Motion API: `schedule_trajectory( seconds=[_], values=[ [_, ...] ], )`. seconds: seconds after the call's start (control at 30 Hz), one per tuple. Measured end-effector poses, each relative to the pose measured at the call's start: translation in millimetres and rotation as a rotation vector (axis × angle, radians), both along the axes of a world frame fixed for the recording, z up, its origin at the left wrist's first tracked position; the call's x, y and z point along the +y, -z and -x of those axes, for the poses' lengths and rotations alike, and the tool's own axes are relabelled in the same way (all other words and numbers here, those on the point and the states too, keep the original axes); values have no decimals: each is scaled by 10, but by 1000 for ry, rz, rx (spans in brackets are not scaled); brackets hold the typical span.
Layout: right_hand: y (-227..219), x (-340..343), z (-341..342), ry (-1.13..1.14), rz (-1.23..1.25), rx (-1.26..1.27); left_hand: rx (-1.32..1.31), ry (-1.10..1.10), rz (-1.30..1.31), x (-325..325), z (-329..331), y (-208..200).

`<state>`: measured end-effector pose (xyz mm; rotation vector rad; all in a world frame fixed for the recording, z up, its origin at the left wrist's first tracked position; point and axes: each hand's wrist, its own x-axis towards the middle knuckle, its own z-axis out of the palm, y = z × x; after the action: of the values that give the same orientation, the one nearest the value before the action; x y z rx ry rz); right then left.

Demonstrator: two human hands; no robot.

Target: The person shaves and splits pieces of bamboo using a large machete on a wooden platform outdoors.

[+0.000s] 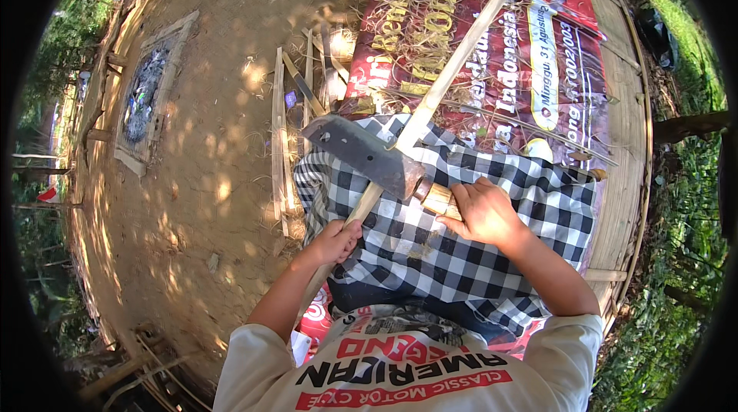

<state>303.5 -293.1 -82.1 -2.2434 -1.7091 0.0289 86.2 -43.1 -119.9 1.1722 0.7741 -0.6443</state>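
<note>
My right hand is wrapped round the wooden handle of a broad-bladed machete. Its dark, wide blade points up and to the left, lying across a long pale strip of bamboo. Lower down, my left hand is closed round that same strip, which slants from my left forearm to the far right. Part of the strip is hidden under the blade. A black-and-white checked cloth covers my lap beneath both hands.
Beyond my lap lies a dark red printed banner strewn with thin shavings. Several bamboo strips rest on the dirt ground to the left, near a framed ash pit. A bamboo platform edge runs along the right.
</note>
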Motion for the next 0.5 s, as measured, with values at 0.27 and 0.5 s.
schedule_trajectory(
  seconds=[0.27, 0.5],
  values=[
    [-55, -221, -646, -67, 0, -138, -104, 25, -72, -12, 64, 1],
    [43, 77, 21, 41, -14, 53, -7, 4, 23, 14, 13, 6]
  ],
)
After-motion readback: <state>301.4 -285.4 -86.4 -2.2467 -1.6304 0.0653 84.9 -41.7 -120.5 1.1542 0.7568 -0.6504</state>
